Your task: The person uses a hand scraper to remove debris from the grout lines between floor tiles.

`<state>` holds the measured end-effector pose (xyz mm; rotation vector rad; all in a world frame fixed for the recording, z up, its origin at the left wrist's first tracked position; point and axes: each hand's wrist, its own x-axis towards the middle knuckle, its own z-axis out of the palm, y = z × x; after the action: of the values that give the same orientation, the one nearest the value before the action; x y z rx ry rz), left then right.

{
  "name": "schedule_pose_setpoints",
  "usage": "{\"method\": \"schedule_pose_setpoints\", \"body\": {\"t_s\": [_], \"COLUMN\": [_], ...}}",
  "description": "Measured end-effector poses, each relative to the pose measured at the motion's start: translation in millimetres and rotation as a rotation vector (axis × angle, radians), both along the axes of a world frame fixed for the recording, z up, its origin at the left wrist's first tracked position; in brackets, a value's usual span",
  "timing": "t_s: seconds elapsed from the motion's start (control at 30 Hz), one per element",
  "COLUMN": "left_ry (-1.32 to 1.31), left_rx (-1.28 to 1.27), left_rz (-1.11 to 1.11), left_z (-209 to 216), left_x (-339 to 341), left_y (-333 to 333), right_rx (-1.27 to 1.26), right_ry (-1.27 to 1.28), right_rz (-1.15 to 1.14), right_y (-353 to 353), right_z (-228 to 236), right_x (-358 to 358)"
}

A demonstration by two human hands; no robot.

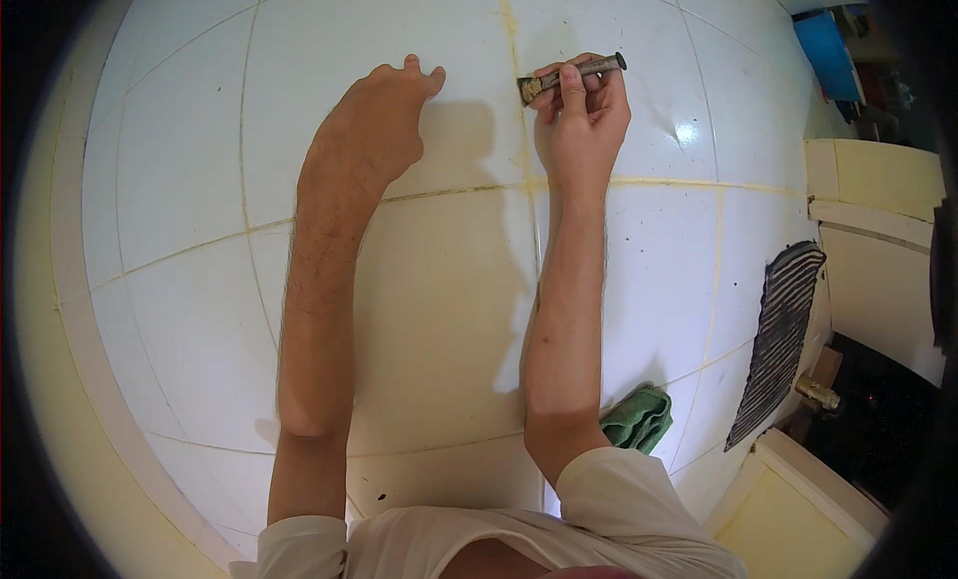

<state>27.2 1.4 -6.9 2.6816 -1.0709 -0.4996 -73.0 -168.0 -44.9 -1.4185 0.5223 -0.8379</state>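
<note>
White tiles (439,280) with yellowed grout lines spread out beneath both my arms. My right hand (589,110) is closed around a short tool (599,67) with a dark, tube-like handle. The tool's flared, brownish end points left, beside a yellow grout line; its exact kind is unclear. Off to the left, my left hand (374,120) is over the tiles with two digits stretched out and nothing visible in it. Its other fingers are partly hidden behind the back of the hand.
A crumpled green cloth (640,419) lies by my right elbow. Farther right are a black-and-white striped mat (781,329), a brass fitting (818,392) and pale yellow ledges (888,175). At the upper right stands a blue container (827,56). A pale border (70,250) runs along the left.
</note>
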Motion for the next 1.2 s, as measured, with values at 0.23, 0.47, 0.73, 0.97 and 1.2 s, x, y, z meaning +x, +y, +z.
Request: {"method": "schedule_pose_setpoints", "body": {"t_s": [0.23, 0.47, 0.73, 0.97, 1.2], "left_ry": [0.010, 0.007, 0.003, 0.032, -0.033], "left_rx": [-0.001, 0.019, 0.020, 0.017, 0.033], "left_rz": [-0.002, -0.027, -0.032, -0.028, -0.032], "left_z": [-5.3, -3.5, 1.5, 3.0, 3.6], "left_x": [3.1, 3.5, 3.7, 1.6, 6.5], "left_y": [0.6, -1.0, -0.3, -5.1, 5.9], "right_rx": [0.026, 0.074, 0.068, 0.060, 0.118], "right_ry": [0.051, -0.029, 0.007, -0.025, -0.054], "right_rz": [0.017, -0.037, -0.019, -0.063, -0.028], "right_y": [-3.1, 3.5, 2.4, 2.8, 9.6], "right_z": [-0.7, 0.9, 1.6, -0.1, 4.0], "right_x": [-1.8, 1.4, 0.4, 1.3, 5.2]}}
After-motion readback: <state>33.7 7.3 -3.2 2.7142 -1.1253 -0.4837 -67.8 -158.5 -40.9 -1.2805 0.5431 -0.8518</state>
